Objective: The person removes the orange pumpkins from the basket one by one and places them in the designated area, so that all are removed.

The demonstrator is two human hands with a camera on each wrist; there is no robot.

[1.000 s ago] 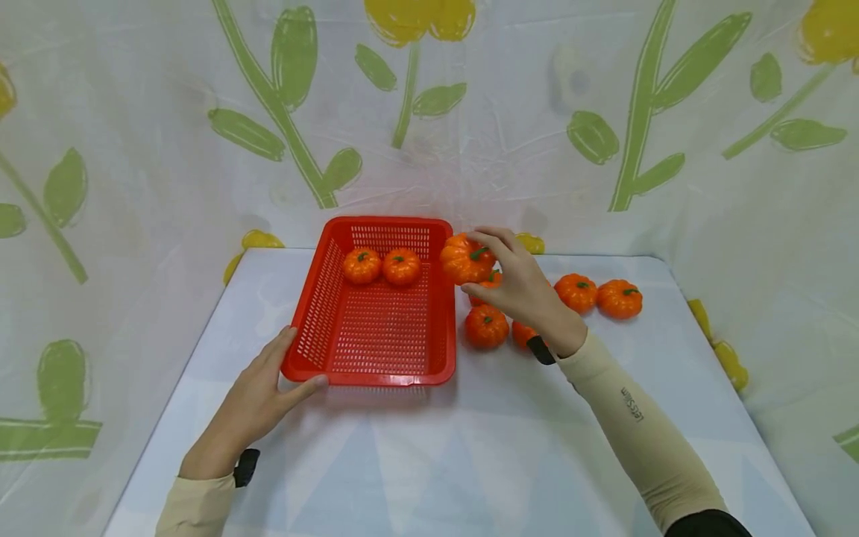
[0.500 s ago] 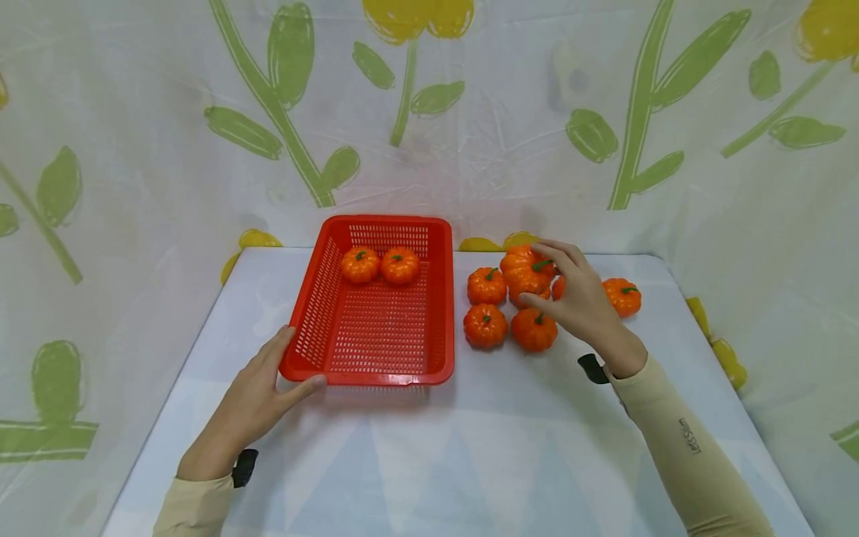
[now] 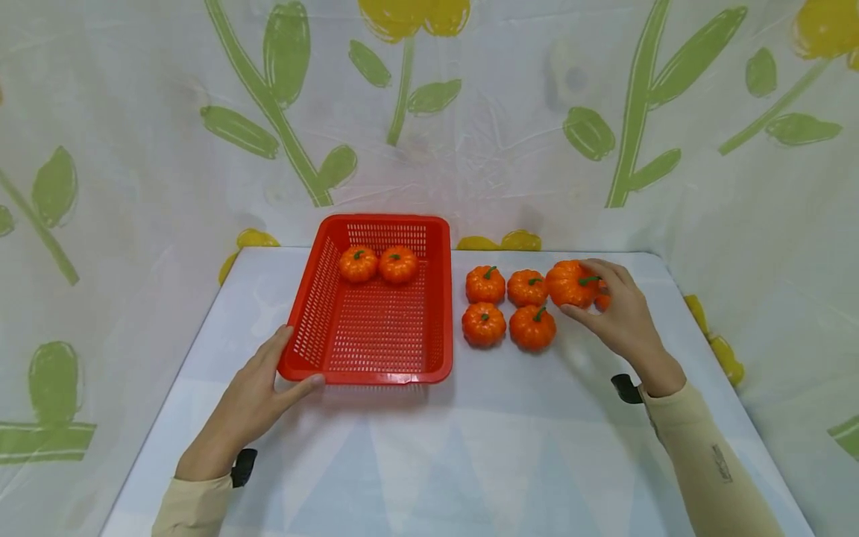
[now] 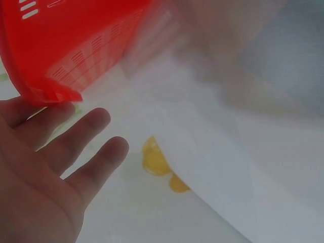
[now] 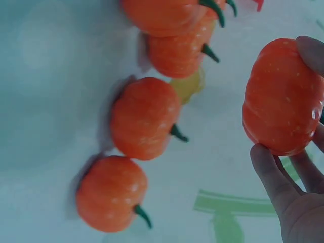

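Note:
My right hand (image 3: 624, 321) holds an orange toy pumpkin (image 3: 570, 284) with a green stem above the right part of the table, its thumb and fingers on opposite sides. In the right wrist view, the held pumpkin (image 5: 283, 96) is apart from the pumpkins standing on the table. A pumpkin (image 3: 602, 300) is partly hidden behind that hand. My left hand (image 3: 244, 406) touches the front left corner of a red plastic basket (image 3: 365, 378), fingers extended along its side and thumb near the front rim. Two pumpkins (image 3: 359, 265) sit side by side at the basket's back.
Right of the basket, several more pumpkins (image 3: 484, 324) stand in two short rows on the white table (image 3: 403, 462). A curtain (image 3: 496, 149) printed with leaves and yellow flowers rises behind the table and along both sides.
My right hand has carried the held pumpkin rightward, from beside the basket's right rim to the right end of the pumpkin rows. My left hand stays at the basket corner.

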